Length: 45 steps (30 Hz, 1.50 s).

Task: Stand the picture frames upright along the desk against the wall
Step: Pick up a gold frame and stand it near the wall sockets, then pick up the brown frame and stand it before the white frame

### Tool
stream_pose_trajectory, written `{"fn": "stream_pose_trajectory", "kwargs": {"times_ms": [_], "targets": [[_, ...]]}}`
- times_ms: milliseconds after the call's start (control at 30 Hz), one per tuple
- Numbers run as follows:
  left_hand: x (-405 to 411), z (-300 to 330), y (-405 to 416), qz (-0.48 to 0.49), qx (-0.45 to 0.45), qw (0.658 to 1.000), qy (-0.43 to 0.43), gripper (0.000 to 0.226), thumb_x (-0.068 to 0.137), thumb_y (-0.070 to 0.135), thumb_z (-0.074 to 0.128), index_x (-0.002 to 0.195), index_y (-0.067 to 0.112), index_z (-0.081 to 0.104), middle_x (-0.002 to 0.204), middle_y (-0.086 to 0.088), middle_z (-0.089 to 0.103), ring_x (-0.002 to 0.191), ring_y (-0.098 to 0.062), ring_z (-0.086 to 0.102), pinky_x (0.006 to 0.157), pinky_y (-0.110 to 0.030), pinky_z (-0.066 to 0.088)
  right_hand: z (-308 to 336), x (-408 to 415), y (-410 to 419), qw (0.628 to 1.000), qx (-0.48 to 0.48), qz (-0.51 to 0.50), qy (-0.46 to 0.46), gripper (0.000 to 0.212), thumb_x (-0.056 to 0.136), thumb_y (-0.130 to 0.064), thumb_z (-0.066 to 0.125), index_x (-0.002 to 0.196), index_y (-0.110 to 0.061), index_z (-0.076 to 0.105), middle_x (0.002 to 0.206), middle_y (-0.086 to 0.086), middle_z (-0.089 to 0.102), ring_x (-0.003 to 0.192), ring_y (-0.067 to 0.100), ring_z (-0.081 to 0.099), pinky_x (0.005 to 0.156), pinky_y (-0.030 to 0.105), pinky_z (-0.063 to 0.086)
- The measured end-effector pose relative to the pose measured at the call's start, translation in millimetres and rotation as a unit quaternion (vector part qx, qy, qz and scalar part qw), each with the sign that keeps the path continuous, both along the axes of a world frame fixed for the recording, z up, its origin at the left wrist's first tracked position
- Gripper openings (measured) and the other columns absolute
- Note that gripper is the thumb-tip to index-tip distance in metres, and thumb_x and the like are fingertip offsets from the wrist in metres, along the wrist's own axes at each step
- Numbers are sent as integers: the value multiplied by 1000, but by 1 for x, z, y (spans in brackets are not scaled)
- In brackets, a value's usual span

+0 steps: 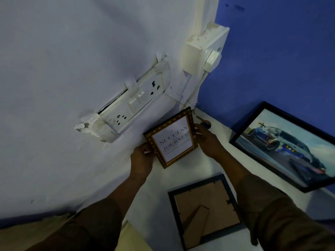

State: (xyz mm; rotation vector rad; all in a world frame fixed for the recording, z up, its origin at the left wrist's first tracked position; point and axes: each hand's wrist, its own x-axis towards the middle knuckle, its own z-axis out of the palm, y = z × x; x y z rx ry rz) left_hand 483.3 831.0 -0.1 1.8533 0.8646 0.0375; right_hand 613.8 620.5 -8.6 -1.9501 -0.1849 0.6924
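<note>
A small gold-patterned frame (172, 140) with a printed quote is held between both hands in front of the pale wall (54, 87), near the room corner. My left hand (141, 160) grips its left edge and my right hand (208, 140) grips its right edge. A black frame with a car picture (284, 147) leans against the blue wall (281, 60) on the right. A dark frame (204, 211) lies face down on the white desk (157, 200), its cardboard back and stand showing.
A loose white socket panel (134, 104) hangs out of the pale wall above the desk. A white switch box with a plug (204, 53) sits in the corner, its cable running down. A small dark object (205, 123) lies behind the gold frame.
</note>
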Motion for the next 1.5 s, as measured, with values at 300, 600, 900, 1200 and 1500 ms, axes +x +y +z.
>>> {"fn": "stream_pose_trajectory", "kwargs": {"times_ms": [300, 600, 900, 1200, 1500], "targets": [[-14, -6, -9, -28, -15, 996, 82, 38, 94, 16, 64, 131, 6, 56, 123, -11, 67, 109, -26, 64, 89, -29, 48, -9, -15, -11, 997, -73, 20, -7, 74, 99, -34, 59, 159, -18, 20, 161, 10, 35, 144, 27, 39, 114, 32, 32], [-96, -46, -66, -58, -108, 973, 197, 63, 88, 33, 73, 140, 10, 45, 135, -11, 57, 122, -28, 57, 98, -29, 45, -47, -114, -121, 975, -197, -91, 45, 64, 97, -30, 62, 153, -13, 35, 146, 16, 52, 127, 30, 56, 98, 30, 44], [-165, -66, -135, -79, -166, 963, 197, 71, 83, 30, 75, 142, 14, 37, 121, -3, 63, 99, -15, 63, 79, -25, 54, -68, -188, -159, 950, -284, -103, 80, 40, 93, -38, 60, 122, -12, 51, 105, 8, 61, 99, 29, 64, 77, 33, 48], [-190, -40, -166, -227, 93, 946, 213, 115, 58, 67, 74, 152, 17, 30, 151, -9, 45, 133, -31, 51, 107, -46, 44, -36, -191, -176, 984, -153, -53, 76, 36, 96, -35, 59, 70, -10, 56, 69, 10, 59, 66, 19, 57, 64, 29, 43], [-218, 6, -196, -317, 347, 882, 19, 70, 85, 30, 65, 149, 28, 37, 141, -8, 53, 116, -30, 62, 94, -40, 53, 69, -196, -157, 992, -55, -107, 36, 29, 88, -27, 66, 83, 0, 75, 75, 14, 74, 67, 20, 67, 67, 34, 55]]}}
